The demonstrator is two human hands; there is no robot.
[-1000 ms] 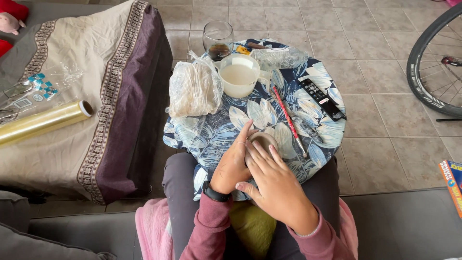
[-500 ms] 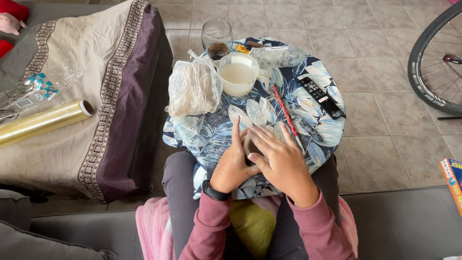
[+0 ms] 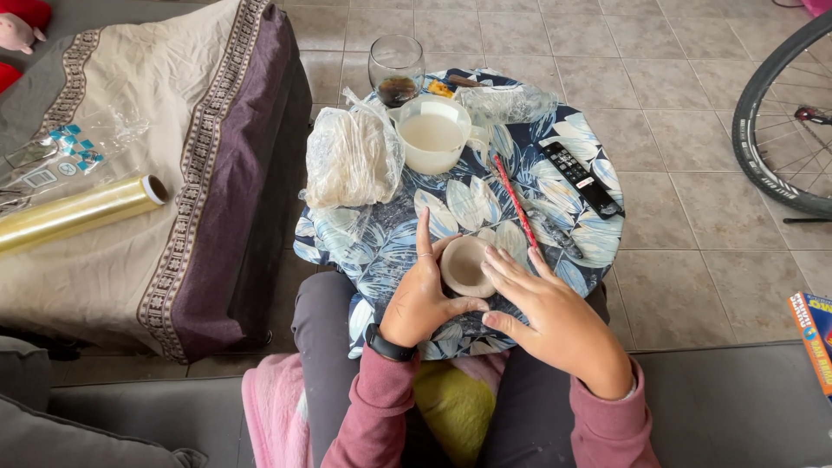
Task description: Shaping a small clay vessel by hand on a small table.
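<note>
Head view: a small clay bowl (image 3: 466,265) is cupped at the near edge of the round leaf-print table (image 3: 399,243), with the left hand (image 3: 422,295) pressed against its left side, fingers together, and the right hand (image 3: 546,312) laid on its right rim, fingers spread. Behind the bowl, a white cup of cloudy water (image 3: 433,134), a plastic-wrapped lump (image 3: 349,159), a red stick (image 3: 514,198) and a black remote (image 3: 579,178) are seen on the same table.

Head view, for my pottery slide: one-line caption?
Left hand and right hand cup a small clay bowl on a floral-covered round table.
</note>
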